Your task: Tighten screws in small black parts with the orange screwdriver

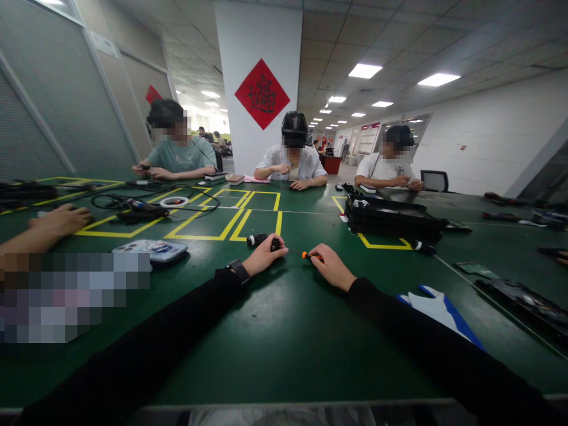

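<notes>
My left hand (pixel 262 256), with a dark watch at its wrist, is closed around a small black round part (pixel 276 244); its exact kind is too small to tell. In my right hand (pixel 332 267) is a screwdriver (pixel 306 255) with an orange and black handle, its thin shaft pointing left to the black part. Whether the tip touches it cannot be made out. Just behind my left hand a black cylinder with a white band (pixel 255 239) lies on the green table (pixel 284 331). Both hands are held low over the tabletop, a short gap between them.
A patterned case (pixel 153 251) lies left, near a co-worker's arm (pixel 57 223). Black cables (pixel 146 210) and a white ring (pixel 174 202) lie beyond. Right are a black tray (pixel 390 216), another black cylinder (pixel 425 247), a white-blue glove (pixel 439 310) and electronic parts (pixel 528 305). Several people sit opposite.
</notes>
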Action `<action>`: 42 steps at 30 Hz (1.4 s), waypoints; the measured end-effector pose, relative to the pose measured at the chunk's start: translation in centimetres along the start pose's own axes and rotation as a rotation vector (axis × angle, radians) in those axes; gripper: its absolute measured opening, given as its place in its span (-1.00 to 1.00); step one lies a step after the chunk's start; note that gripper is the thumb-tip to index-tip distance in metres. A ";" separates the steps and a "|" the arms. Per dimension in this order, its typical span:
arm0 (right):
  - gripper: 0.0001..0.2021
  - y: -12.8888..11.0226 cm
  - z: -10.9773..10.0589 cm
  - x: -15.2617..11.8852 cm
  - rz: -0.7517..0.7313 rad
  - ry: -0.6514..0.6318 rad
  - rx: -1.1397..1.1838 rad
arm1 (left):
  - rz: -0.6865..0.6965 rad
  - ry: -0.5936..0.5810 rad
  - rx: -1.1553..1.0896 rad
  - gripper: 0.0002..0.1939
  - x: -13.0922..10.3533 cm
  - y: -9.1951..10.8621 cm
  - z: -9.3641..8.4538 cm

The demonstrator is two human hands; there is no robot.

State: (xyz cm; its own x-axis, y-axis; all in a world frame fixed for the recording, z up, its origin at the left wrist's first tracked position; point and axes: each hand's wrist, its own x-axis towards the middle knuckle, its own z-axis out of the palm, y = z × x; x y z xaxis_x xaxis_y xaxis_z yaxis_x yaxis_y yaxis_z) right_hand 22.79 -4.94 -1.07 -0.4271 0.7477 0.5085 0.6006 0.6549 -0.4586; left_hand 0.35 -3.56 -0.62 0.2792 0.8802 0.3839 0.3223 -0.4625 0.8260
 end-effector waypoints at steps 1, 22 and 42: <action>-0.87 0.0 0.0 0.0 -0.004 0.007 0.001 | -0.009 0.006 0.005 -0.75 0.0 0.0 0.0; -0.87 0.0 -0.1 0.0 -0.028 -0.033 -0.024 | -0.023 0.031 -0.012 -0.76 0.1 -0.5 -0.1; -0.86 -0.1 -0.3 -0.1 -0.035 -0.024 -0.026 | -0.077 0.026 -0.035 -0.78 0.1 -0.1 -0.1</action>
State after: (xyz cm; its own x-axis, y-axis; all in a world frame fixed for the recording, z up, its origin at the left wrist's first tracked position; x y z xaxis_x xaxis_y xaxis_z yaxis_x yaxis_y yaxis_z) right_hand 22.99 -5.13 -0.86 -0.4642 0.7269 0.5061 0.6020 0.6781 -0.4216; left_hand 0.26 -3.42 -0.66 0.2311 0.9157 0.3287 0.3101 -0.3895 0.8672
